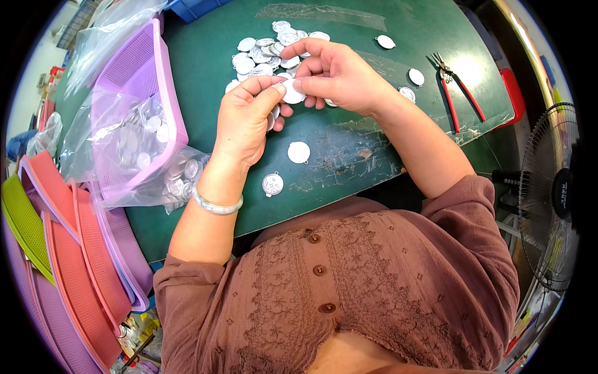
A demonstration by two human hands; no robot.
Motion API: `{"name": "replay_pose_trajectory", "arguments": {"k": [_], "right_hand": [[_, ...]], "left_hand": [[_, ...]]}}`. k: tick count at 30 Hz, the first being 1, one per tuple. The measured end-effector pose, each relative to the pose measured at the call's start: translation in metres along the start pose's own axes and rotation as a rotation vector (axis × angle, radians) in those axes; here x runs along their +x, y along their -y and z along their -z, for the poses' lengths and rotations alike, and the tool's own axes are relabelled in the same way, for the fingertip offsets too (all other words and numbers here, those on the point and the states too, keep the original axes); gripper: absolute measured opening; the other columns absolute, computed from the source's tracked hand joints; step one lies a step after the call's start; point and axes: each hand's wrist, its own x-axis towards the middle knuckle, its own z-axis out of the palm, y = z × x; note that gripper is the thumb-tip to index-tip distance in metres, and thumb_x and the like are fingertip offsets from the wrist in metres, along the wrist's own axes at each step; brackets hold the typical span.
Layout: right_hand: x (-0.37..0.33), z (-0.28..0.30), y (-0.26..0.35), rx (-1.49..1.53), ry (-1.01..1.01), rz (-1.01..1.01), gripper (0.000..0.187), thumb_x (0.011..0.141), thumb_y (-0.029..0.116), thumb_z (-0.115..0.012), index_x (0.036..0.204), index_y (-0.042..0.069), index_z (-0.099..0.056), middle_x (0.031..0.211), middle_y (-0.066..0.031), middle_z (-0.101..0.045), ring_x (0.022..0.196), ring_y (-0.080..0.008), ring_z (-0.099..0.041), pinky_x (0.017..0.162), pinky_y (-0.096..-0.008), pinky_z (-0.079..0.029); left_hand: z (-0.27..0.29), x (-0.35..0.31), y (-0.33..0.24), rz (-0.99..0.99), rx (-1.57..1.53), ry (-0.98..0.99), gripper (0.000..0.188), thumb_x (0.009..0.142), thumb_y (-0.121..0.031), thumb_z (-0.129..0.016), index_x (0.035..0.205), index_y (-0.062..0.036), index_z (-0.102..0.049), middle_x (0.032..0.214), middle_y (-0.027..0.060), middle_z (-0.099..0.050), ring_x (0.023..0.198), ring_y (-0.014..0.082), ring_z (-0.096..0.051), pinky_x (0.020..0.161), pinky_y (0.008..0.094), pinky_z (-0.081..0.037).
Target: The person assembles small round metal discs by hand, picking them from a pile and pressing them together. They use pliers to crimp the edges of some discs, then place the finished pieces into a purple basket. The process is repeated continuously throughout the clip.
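Observation:
A round silver-white medallion is pinched between the fingertips of my two hands, its plain face showing. My left hand is closed, thumb on the near edge of the disc, and more discs are tucked under its curled fingers. The thumb and a finger of my right hand grip the other edge, while its index finger reaches over the pile. Just beyond lies a heap of similar medallions, some plain and some embossed, with small loops. Nearer me are a plain medallion and an embossed one.
Red-handled pliers lie on the green table at right, near several loose medallions. At left stands a purple basket with plastic bags of medallions. Stacked baskets are beside the table; a fan stands at right.

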Motion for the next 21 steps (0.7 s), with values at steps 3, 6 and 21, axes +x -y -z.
{"name": "replay_pose_trajectory", "arguments": {"k": [3, 6, 21], "right_hand": [[-0.0009, -0.0004, 0.0017, 0.029, -0.001, -0.035, 0.037, 0.079, 0.006, -0.056, 0.114, -0.002, -0.045, 0.071, -0.0017, -0.056, 0.057, -0.0069, -0.054, 0.050, -0.0188, -0.042], [-0.0011, -0.0010, 0.0015, 0.084, -0.007, -0.054, 0.036, 0.080, 0.007, -0.054, 0.113, -0.003, -0.045, 0.069, -0.0023, -0.057, 0.056, -0.0072, -0.054, 0.049, -0.0192, -0.042], [-0.0010, -0.0006, -0.0001, 0.120, 0.039, -0.074, 0.038, 0.080, 0.006, -0.055, 0.116, -0.002, -0.043, 0.068, -0.0032, -0.057, 0.057, -0.0082, -0.055, 0.050, -0.0193, -0.043]], "left_hand": [[0.0010, 0.0006, 0.0000, 0.008, -0.001, 0.015, 0.016, 0.083, -0.009, -0.054, 0.096, 0.0016, -0.057, 0.076, 0.0053, -0.058, 0.059, 0.0097, -0.053, 0.045, 0.0197, -0.038], [0.0022, 0.0010, 0.0001, 0.019, -0.009, 0.031, 0.016, 0.084, -0.010, -0.053, 0.096, 0.0016, -0.057, 0.077, 0.0054, -0.058, 0.059, 0.0100, -0.053, 0.045, 0.0198, -0.038], [0.0034, 0.0017, 0.0012, 0.021, -0.009, 0.051, 0.015, 0.082, -0.009, -0.057, 0.092, 0.0021, -0.058, 0.073, 0.0051, -0.059, 0.057, 0.0095, -0.054, 0.044, 0.0188, -0.039]]}}
